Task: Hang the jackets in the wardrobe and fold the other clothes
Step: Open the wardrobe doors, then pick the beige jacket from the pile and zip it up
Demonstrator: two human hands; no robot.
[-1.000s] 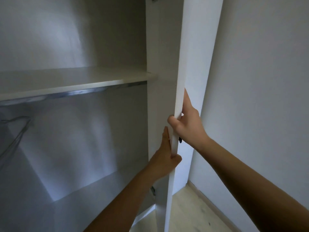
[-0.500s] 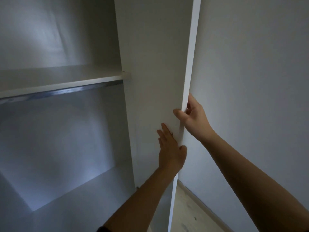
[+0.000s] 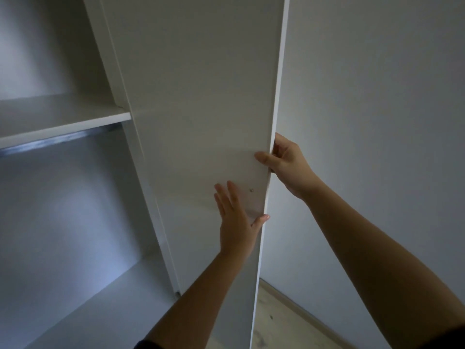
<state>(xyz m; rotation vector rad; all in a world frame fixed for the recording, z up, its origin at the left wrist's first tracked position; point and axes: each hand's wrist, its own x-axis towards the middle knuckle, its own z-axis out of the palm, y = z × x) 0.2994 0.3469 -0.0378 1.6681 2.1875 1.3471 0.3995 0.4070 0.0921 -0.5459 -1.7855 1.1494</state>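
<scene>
While our left hand point(image 3: 236, 222) lies flat, fingers straight, on the inner face of the wardrobe door point(image 3: 201, 96), our right hand point(image 3: 286, 165), at 1 o'clock from it, pinches the door's free edge, thumb in front, fingers curled behind. The wardrobe point(image 3: 75, 210) stands open toward 9 o'clock, shelf point(image 3: 63, 119) above rail point(image 3: 57, 142).
</scene>
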